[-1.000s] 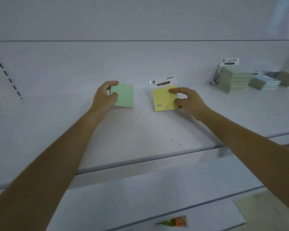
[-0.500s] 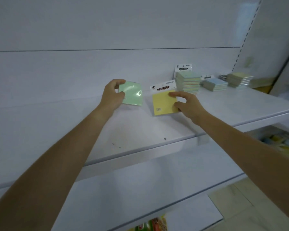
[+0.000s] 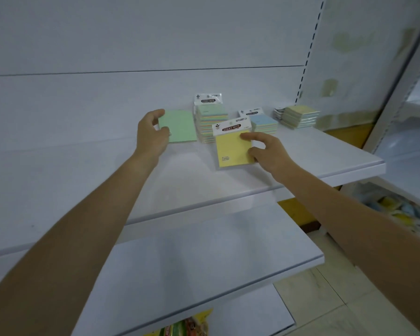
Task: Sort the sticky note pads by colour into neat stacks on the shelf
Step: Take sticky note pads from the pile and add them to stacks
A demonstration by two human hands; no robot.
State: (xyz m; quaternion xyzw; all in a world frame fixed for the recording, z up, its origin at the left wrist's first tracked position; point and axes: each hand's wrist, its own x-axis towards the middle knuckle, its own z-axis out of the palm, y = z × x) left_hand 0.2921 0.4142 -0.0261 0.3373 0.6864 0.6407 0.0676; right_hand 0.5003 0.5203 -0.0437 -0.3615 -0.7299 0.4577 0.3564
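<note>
Head view: white shelf (image 3: 313, 151), tiled floor (image 3: 325, 297)

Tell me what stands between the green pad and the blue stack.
In the head view, the tall mixed-colour stack stands between the green pad and the blue stack; the white header of the yellow pad overlaps that gap in front.

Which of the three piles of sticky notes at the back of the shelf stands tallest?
The leftmost pile, green on top, beside the green pad the left hand holds. The blue-topped pile and yellowish pile to its right are clearly lower.
</note>
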